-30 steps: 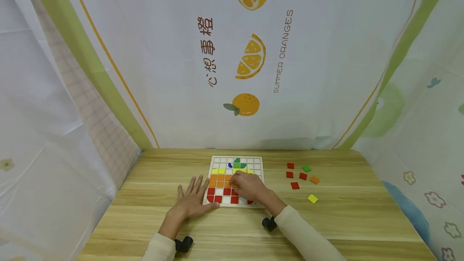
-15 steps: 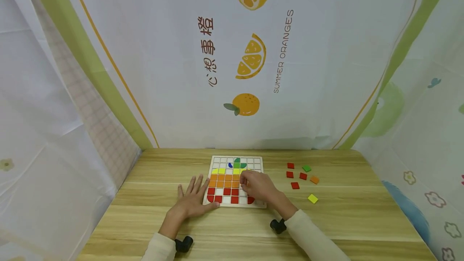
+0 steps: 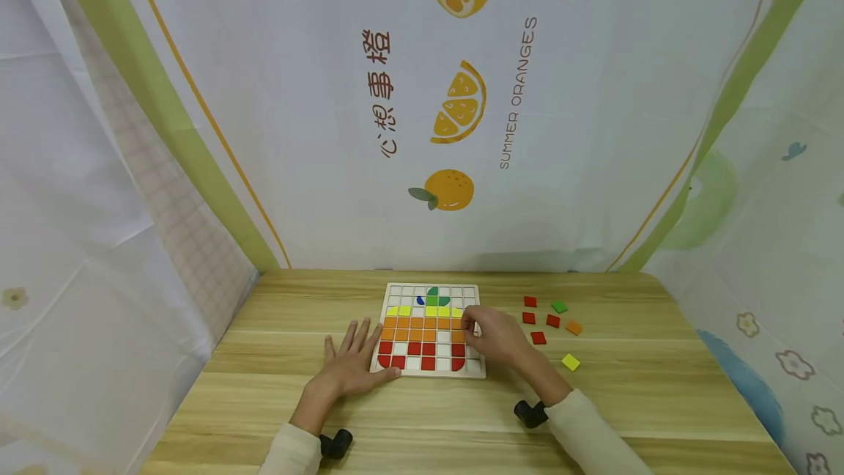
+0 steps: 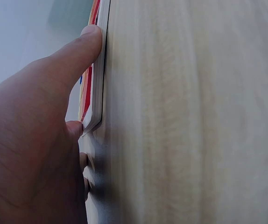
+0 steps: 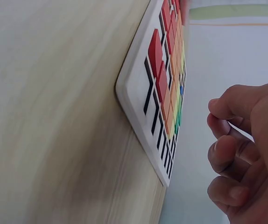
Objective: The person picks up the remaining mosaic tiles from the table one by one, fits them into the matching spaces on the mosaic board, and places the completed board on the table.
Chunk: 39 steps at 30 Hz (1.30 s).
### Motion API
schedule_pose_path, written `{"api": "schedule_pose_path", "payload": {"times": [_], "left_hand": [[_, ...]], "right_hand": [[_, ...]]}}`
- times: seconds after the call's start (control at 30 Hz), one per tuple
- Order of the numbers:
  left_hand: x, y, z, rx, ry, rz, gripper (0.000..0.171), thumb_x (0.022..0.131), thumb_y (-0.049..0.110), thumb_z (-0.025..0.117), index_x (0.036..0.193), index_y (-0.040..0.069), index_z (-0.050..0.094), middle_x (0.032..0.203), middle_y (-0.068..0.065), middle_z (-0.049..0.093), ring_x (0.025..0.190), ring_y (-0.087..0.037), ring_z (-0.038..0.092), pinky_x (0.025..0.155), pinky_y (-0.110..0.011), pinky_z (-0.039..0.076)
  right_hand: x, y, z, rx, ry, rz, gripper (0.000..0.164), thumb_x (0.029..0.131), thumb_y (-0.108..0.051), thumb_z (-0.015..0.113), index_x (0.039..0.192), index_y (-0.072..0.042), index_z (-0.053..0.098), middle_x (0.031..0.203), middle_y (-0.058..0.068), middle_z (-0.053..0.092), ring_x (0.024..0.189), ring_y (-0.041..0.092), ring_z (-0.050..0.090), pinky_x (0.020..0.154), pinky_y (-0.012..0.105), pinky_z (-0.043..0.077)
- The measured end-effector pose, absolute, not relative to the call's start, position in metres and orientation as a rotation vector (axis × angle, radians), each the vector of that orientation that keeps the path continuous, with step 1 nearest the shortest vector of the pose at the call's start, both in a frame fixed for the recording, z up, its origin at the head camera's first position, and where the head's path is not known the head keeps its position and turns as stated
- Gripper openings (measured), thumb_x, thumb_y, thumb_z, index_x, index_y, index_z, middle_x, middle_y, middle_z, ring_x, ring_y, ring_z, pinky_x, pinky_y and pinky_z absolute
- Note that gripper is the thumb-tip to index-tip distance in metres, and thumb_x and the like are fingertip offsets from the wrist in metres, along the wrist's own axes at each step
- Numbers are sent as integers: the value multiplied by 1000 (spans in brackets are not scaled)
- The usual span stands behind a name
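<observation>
A square pale board (image 3: pixel 428 376) with a grid lies on the table, partly filled with flat coloured tiles: green at the top, then yellow, orange (image 3: pixel 415 323) and red (image 3: pixel 427 363). My left hand (image 3: pixel 352 370) lies spread at its left side. In the left wrist view the left thumb (image 4: pixel 85 44) rests on the board's edge. My right hand (image 3: pixel 496 337) is over the board's right side, fingers curled and thumb near the index fingertip. No tile shows between those fingers (image 5: pixel 222 154) in the right wrist view.
To the right of the board lie several loose red tiles (image 3: pixel 538 338), a green tile (image 3: pixel 559 307), an orange tile (image 3: pixel 574 328) and a yellow tile (image 3: pixel 571 362). A printed white curtain (image 3: pixel 316 189) hangs behind the wooden table (image 3: pixel 297 314).
My right hand has moved right across the board from its middle to its right side, uncovering orange and red tiles and some bare cells. The left hand has stayed in place.
</observation>
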<state>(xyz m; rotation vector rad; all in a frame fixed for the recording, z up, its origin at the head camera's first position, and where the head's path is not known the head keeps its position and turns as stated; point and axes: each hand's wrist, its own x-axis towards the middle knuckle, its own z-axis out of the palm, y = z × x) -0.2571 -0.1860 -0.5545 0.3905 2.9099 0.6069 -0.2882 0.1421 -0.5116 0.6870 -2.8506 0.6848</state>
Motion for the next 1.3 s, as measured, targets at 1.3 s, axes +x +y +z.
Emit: {"api": "schedule_pose_path", "payload": {"times": [1.3], "left_hand": [[-260, -186, -560, 350, 2917, 561, 109, 90, 78, 64, 172, 20, 23, 181, -12, 7, 168, -40, -1, 121, -81, -12]], "right_hand": [[-272, 290, -517, 382, -2824, 732, 7, 98, -11, 75, 105, -10, 75, 98, 3, 76, 73, 14, 64, 59, 31, 50]]}}
